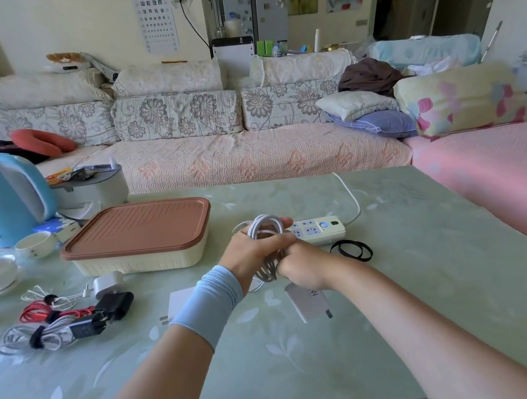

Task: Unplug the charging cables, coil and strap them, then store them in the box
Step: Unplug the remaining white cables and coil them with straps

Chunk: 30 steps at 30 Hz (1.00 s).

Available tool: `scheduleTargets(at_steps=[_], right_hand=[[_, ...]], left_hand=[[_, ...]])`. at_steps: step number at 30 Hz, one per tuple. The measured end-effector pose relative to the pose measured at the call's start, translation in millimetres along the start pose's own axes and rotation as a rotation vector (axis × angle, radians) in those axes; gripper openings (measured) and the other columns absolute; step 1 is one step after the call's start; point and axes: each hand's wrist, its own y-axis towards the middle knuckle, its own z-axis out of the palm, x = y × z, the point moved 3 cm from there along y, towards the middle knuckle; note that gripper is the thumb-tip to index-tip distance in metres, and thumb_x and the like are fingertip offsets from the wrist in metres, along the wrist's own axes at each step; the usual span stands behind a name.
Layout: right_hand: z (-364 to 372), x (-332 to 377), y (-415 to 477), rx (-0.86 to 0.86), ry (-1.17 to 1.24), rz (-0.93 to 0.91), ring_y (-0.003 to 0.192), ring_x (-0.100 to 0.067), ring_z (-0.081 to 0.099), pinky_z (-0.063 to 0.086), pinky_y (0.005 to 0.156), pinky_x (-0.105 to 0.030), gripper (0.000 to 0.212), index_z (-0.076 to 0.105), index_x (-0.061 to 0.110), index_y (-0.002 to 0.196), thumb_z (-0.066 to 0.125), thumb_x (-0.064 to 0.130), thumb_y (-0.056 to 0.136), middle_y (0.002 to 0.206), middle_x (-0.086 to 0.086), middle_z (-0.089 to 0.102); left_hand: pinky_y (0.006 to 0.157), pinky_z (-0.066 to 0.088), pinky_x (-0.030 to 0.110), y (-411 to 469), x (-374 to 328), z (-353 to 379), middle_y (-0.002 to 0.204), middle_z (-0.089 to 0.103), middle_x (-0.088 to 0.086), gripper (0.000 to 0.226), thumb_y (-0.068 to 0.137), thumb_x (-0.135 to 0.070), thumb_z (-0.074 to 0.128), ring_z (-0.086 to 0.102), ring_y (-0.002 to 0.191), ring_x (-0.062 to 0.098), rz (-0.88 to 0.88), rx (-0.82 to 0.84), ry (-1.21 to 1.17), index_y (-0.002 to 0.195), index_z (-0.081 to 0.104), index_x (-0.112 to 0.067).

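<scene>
Now, hands: left hand [252, 250] and right hand [305, 268] are gripping the coiled white charging cable [265, 225] over the green glass desk [426, 279].
Done: strapped cable bundles [47, 334] are lying at nine o'clock.
Left: strapping this coil, then storing everything in the closed brown-lidded cream box [139, 238] at eleven o'clock.

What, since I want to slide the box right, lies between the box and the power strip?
In the head view, the left hand gripping the white cable coil fills the gap between box and power strip.
</scene>
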Motion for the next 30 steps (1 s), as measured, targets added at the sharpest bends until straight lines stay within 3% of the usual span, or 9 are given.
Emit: scheduleTargets(at_steps=[3,6,9,14,17,22,25,27,30], right_hand=[[3,-4,-2,0.048,0.036,0.062,0.099,-0.011,0.053,0.042,0.084,-0.024,0.058,0.046,0.023,0.135,0.046,0.0,0.082,0.107,0.003,0.057],[6,-1,-4,-0.036,0.293,0.124,0.065,-0.009,0.047,0.038,0.062,-0.024,0.041,0.053,0.02,0.109,0.051,0.007,0.071,0.073,0.004,0.05],[2,-1,-4,-0.052,0.515,0.153,0.078,-0.019,0.053,0.04,0.07,-0.031,0.024,0.057,0.016,0.09,0.058,0.003,0.07,0.081,-0.007,0.056],[-10,-21,-7,0.027,0.767,0.283,0.09,-0.024,0.062,0.049,0.076,-0.031,0.054,0.045,0.012,0.123,0.064,-0.01,0.078,0.103,-0.012,0.064],[-21,-29,-4,-0.069,0.952,0.27,0.079,-0.027,0.062,0.05,0.069,-0.035,0.05,0.044,0.015,0.119,0.05,0.001,0.072,0.098,-0.014,0.062],[-40,-17,-7,-0.29,0.445,0.08,0.055,-0.014,0.046,0.035,0.053,-0.028,0.014,0.069,0.024,0.094,0.056,0.021,0.094,0.081,0.0,0.057],[-42,-14,-5,-0.269,0.184,0.038,0.05,-0.01,0.04,0.031,0.053,-0.028,0.035,0.071,0.021,0.07,0.063,0.048,0.091,0.06,0.006,0.048],[-41,-16,-5,-0.186,0.065,0.1,0.051,-0.013,0.032,0.026,0.052,-0.03,0.043,0.07,0.013,0.074,0.069,0.055,0.084,0.057,0.002,0.037],[-44,-17,-9,-0.022,0.231,0.108,0.051,-0.014,0.027,0.021,0.048,-0.028,0.036,0.071,0.009,0.089,0.072,0.045,0.085,0.062,-0.007,0.035]], left_hand=[[0.088,0.055,0.035,0,-2,-1,0.106,0.074,0.008,0.024,0.077,0.003,0.073,0.068,0.1,0.023,0.008,-0.043,0.035,0.101,0.072,0.001],[0.095,0.052,0.045,3,-6,-6,0.108,0.073,0.009,0.016,0.074,0.002,0.07,0.066,0.108,0.029,0.056,-0.079,-0.054,0.09,0.071,-0.002],[0.094,0.051,0.054,5,-8,-8,0.106,0.071,0.018,0.01,0.082,0.007,0.061,0.067,0.103,0.034,0.066,-0.109,-0.235,0.087,0.065,0.0],[0.082,0.054,0.05,6,-14,-19,0.079,0.066,0.011,0.01,0.086,0.004,0.059,0.066,0.066,0.03,0.076,-0.169,-0.378,0.088,0.057,-0.006],[0.061,0.056,0.038,5,-12,-17,0.067,0.056,0.013,0.019,0.075,-0.005,0.066,0.055,0.055,0.026,-0.019,-0.103,-0.328,0.091,0.055,-0.003],[0.048,0.049,0.03,-1,-5,-5,0.068,0.05,0.016,0.029,0.082,0.001,0.064,0.05,0.05,0.025,-0.136,0.078,-0.071,0.106,0.048,-0.007],[0.054,0.052,0.035,1,3,2,0.075,0.056,0.014,0.069,0.07,0.001,0.069,0.053,0.051,0.024,-0.164,0.203,-0.032,0.131,0.04,-0.013],[0.055,0.053,0.037,3,7,5,0.072,0.058,0.011,0.081,0.068,0.004,0.065,0.053,0.051,0.025,-0.199,0.217,-0.009,0.138,0.033,-0.021],[0.055,0.054,0.037,1,4,9,0.079,0.061,0.014,0.092,0.066,0.008,0.065,0.056,0.053,0.028,-0.234,0.266,0.008,0.141,0.028,-0.03]])
